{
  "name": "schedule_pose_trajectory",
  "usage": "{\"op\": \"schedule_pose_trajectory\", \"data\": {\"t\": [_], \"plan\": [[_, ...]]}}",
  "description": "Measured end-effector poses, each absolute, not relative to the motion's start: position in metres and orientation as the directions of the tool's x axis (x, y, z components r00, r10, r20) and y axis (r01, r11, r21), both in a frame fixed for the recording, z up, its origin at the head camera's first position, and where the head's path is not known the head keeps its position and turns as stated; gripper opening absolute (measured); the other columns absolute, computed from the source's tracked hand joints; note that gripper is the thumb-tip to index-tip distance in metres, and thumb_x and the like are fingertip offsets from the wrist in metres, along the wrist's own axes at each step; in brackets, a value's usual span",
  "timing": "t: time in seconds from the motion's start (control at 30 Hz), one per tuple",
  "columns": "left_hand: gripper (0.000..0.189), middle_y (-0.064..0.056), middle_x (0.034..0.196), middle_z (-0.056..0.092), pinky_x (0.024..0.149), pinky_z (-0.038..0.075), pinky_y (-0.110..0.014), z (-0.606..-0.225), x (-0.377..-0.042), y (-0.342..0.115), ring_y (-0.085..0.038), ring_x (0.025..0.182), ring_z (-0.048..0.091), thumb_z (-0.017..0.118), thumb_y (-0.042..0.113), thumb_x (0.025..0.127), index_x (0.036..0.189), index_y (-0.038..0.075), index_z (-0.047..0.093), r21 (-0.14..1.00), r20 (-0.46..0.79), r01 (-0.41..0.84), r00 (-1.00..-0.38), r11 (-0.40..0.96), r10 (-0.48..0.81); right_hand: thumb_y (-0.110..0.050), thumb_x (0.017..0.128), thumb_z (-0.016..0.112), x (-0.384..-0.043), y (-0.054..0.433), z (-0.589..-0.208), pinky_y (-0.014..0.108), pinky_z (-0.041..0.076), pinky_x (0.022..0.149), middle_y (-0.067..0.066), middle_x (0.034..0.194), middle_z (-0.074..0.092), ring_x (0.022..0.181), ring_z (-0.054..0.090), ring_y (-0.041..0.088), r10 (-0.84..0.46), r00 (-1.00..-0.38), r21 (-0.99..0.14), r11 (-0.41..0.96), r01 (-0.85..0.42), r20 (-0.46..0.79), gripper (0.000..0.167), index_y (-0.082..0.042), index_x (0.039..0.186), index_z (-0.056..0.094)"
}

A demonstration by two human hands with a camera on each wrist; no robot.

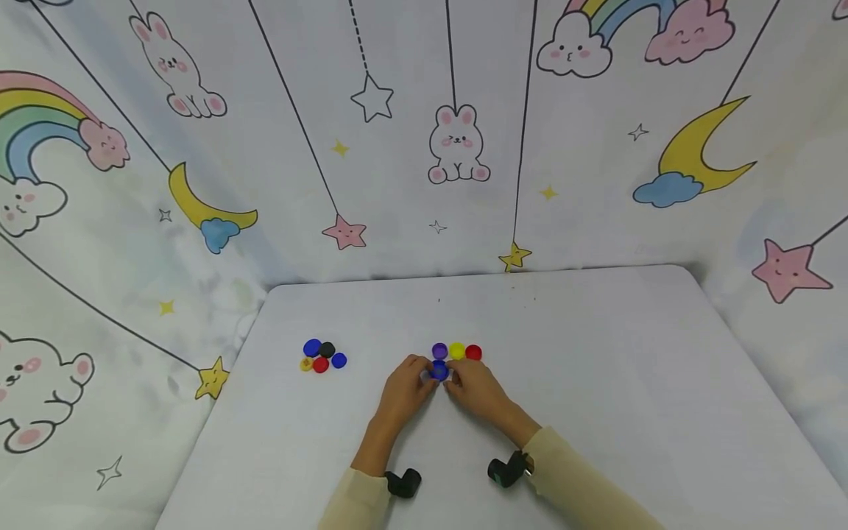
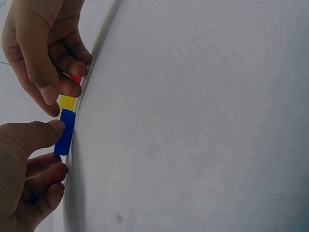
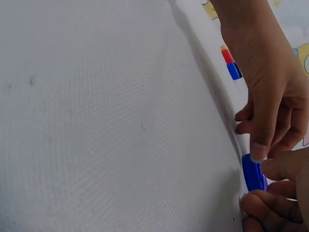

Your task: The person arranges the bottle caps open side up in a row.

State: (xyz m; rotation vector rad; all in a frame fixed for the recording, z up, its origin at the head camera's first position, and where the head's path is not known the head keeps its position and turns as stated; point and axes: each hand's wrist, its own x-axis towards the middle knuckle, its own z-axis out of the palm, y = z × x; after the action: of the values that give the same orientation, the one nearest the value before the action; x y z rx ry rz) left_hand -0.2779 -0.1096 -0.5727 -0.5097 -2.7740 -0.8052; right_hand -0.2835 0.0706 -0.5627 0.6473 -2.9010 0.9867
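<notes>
On the white table, a blue bottle cap [image 1: 439, 370] sits between both hands, just in front of a purple bottle cap [image 1: 439, 351]. My left hand [image 1: 405, 386] grips the blue cap from the left, its thumb [image 2: 54, 126] against the cap's side. From the right, my right hand [image 1: 480, 386] holds the same cap with thumb and forefinger. A yellow bottle cap [image 1: 457, 350] and a red bottle cap [image 1: 473, 352] line up beside the purple one, just beyond the right hand. In the left wrist view, the right fingers partly cover the red cap.
Left of the hands lies a loose group of several caps: blue [image 1: 312, 347], black [image 1: 327, 350], red [image 1: 321, 364], yellow [image 1: 306, 364] and a smaller blue one [image 1: 339, 360]. A patterned cloth [image 1: 411, 169] hangs behind the table [image 1: 596, 353]. Each wrist wears a black camera.
</notes>
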Motion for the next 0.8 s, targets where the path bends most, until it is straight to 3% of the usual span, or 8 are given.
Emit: {"op": "schedule_pose_trajectory", "data": {"t": [0.17,0.4,0.57,0.8], "plan": [[0.025,-0.008,0.101,0.065,0.067,0.053,-0.029,-0.567,-0.271,-0.122,-0.015,0.078,0.062,0.075,0.017,0.087,0.106,0.006,0.066,0.519,0.308,0.323,-0.934,0.792,0.179,-0.015,0.085,0.076,-0.274,0.07,-0.554,0.018,0.047,0.06,-0.004,0.076,0.059,0.066,0.05,0.007,-0.365,-0.917,-0.604,0.699,-0.383,0.16,0.031,-0.002,0.112,0.068],[0.012,-0.016,0.101,0.064,0.08,0.049,-0.045,-0.565,-0.27,-0.166,-0.034,0.09,0.06,0.073,0.004,0.083,0.094,0.003,0.067,0.477,0.393,0.109,-0.914,0.872,-0.101,-0.017,0.087,0.074,-0.268,0.07,-0.534,0.018,0.047,0.061,-0.005,0.078,0.064,0.07,0.056,0.008,-0.366,-0.919,-0.625,0.685,-0.374,0.149,0.011,-0.011,0.096,0.072],[0.02,-0.028,0.117,0.059,0.086,0.045,-0.053,-0.57,-0.275,-0.191,-0.045,0.103,0.053,0.066,-0.005,0.082,0.103,-0.005,0.066,0.339,0.366,0.035,-0.925,0.94,-0.098,-0.017,0.087,0.074,-0.268,0.074,-0.532,0.018,0.046,0.06,-0.006,0.077,0.064,0.069,0.055,0.008,-0.37,-0.913,-0.597,0.698,-0.395,0.171,0.01,-0.011,0.094,0.072],[0.032,-0.034,0.111,0.055,0.085,0.047,-0.053,-0.567,-0.281,-0.211,-0.048,0.097,0.053,0.062,-0.015,0.077,0.109,-0.012,0.064,0.277,0.35,0.025,-0.933,0.96,-0.077,-0.018,0.088,0.073,-0.27,0.08,-0.534,0.021,0.046,0.061,-0.006,0.077,0.065,0.069,0.055,0.008,-0.362,-0.922,-0.595,0.714,-0.368,0.135,0.012,-0.011,0.097,0.071]]}}
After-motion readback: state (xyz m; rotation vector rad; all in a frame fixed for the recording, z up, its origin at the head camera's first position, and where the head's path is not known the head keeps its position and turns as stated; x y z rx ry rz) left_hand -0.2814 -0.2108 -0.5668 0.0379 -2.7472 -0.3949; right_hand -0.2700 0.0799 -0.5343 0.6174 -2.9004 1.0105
